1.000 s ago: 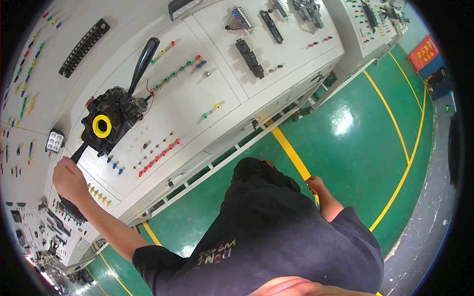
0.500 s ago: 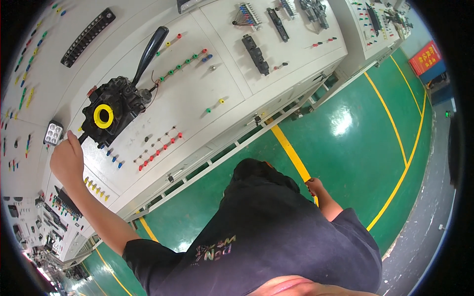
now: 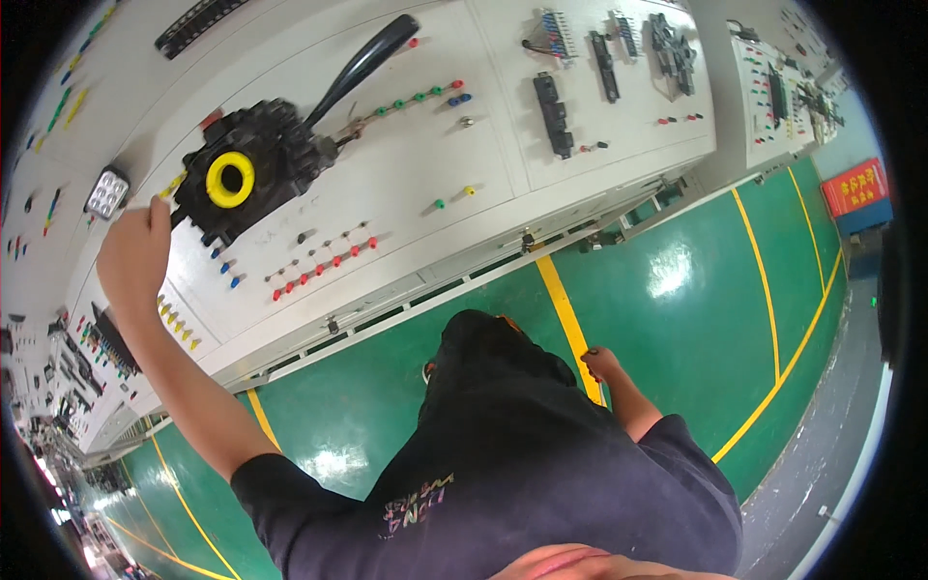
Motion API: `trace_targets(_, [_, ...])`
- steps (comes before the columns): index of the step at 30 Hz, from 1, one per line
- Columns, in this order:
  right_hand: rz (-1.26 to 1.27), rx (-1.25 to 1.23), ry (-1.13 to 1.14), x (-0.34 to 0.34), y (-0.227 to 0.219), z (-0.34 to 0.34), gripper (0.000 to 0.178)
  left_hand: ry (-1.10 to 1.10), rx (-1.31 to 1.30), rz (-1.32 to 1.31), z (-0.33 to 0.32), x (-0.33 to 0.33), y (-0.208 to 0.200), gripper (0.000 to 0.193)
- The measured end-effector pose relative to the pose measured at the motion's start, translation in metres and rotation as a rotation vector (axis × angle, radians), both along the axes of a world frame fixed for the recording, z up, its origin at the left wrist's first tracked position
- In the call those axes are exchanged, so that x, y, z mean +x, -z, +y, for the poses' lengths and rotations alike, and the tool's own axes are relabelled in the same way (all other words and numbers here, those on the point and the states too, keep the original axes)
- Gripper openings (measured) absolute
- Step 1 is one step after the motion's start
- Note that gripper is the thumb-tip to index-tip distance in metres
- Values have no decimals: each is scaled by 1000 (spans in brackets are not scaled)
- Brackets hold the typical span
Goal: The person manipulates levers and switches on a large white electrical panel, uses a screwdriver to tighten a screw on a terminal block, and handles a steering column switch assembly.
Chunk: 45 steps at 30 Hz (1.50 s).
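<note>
A black combination switch (image 3: 253,159) with a yellow ring (image 3: 231,180) round its central hole is mounted on the white panel (image 3: 406,159). From its upper right side a long, glossy black lever (image 3: 362,70) sticks out. My left hand (image 3: 135,249) is closed at the switch's left side, round the end of a short black lever that mostly disappears into the fist. Beside that hand sits a small square lamp (image 3: 107,192) with several round lenses. My right hand (image 3: 601,364) hangs low beside my body over the floor, fingers curled; what they hold, if anything, cannot be made out.
Red sockets (image 3: 327,269), blue sockets (image 3: 224,269) and yellow sockets (image 3: 177,322) stand up from the panel. A black switch strip (image 3: 554,116) and terminal blocks lie farther right. A second panel (image 3: 778,101) stands beyond. The green floor (image 3: 667,319) carries yellow lines.
The view has shifted, so the panel sits differently in the picture. My left hand stays at the short lever. My right hand still hangs low, slightly farther left in the picture.
</note>
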State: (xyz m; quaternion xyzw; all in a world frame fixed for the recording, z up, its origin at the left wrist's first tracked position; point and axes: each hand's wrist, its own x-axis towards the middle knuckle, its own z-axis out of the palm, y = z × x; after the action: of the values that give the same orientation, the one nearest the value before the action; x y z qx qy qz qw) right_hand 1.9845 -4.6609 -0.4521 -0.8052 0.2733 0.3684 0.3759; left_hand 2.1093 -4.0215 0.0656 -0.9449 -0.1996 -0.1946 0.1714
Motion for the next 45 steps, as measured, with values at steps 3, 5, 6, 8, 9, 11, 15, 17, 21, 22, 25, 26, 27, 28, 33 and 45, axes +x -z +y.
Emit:
trace_targets(3, [-73, -41, -58, 17, -9, 13, 29, -12, -19, -21, 2, -1, 10, 53])
trace_targets(5, [-188, -55, -32, 19, -13, 14, 29, 8, 50, -43, 10, 2, 11, 54])
trace_targets(6, [-222, -58, -31, 17, -14, 14, 29, -32, 24, -38, 15, 5, 12, 53])
trace_targets(8, [-240, -64, 29, 3, -17, 5, 28, 150, 34, -94, 31, 12, 8, 43])
trace_targets(9, [-239, -39, 62, -7, -17, -1, 27, 196, 4, -117, 41, 18, 6, 36])
trace_targets(11, [-153, -105, 81, -33, -16, -12, 27, 239, 77, -46, 65, 33, -3, 33])
trace_targets(15, [135, -136, 191, -94, -16, -35, 25, 322, 79, -95, 98, 40, 2, 32])
trace_targets(17, [191, -141, 269, -115, -14, -39, 25, 294, 288, -223, 101, 28, 16, 30])
trace_targets(21, [241, -118, 333, -139, 0, -44, 24, 99, 309, -415, 81, -2, 53, 29])
trace_targets(22, [192, -121, 367, -138, 6, -43, 30, -56, 377, -379, 74, -8, 56, 31])
trace_targets(25, [147, -105, 305, -116, 23, -52, 29, -68, 289, -404, 55, -6, 53, 35])
trace_targets(26, [167, -124, 242, -102, 29, -60, 30, -90, 312, -433, 49, -4, 52, 36])
trace_targets(27, [155, -114, 244, -86, 33, -68, 30, -85, 353, -467, 44, 0, 50, 38])
trace_targets(28, [139, -121, 256, -70, 34, -80, 32, -145, 335, -497, 39, 2, 51, 39])
trace_targets(33, [-257, -258, 330, 2, 50, -133, 27, -173, 206, -493, 33, 4, 51, 42])
trace_targets(45, [-217, 139, 1077, 75, 127, -246, 35, -208, -146, 180, 58, 4, 5, 40])
